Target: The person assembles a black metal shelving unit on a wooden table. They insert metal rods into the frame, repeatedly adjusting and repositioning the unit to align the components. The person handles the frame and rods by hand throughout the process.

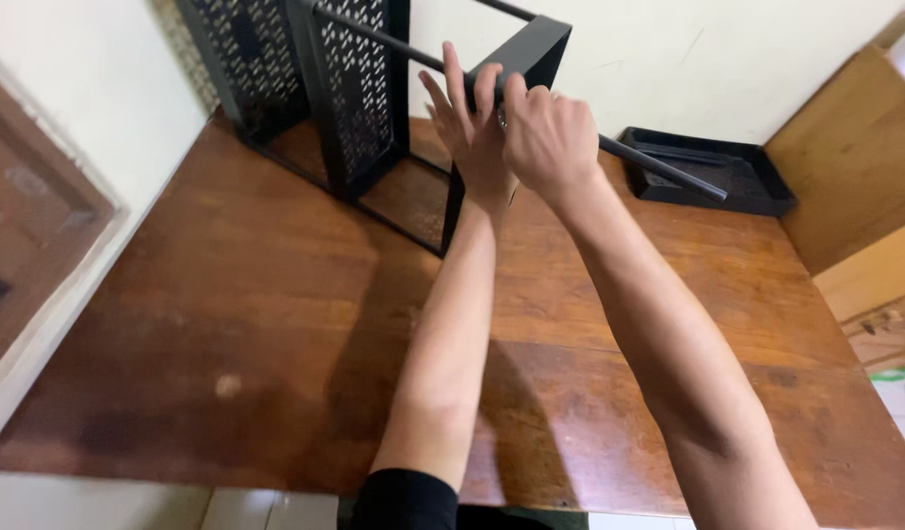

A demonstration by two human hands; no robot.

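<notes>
A black metal rack point(359, 93) with perforated side panels stands at the back of a brown wooden table point(246, 324). A thin black rod point(664, 167) runs across its top and sticks out to the right. My left hand point(469, 132) is raised with fingers spread, its palm pressed against the rack's solid black end panel point(531, 49). Just to the right, my right hand point(551, 137) is closed around the rod where it meets that panel; what lies under its fingers is hidden.
A flat black tray point(737, 177) lies at the table's back right, by the wall. A wooden cabinet point(855, 147) stands to the right. A framed panel point(30, 216) leans on the left wall.
</notes>
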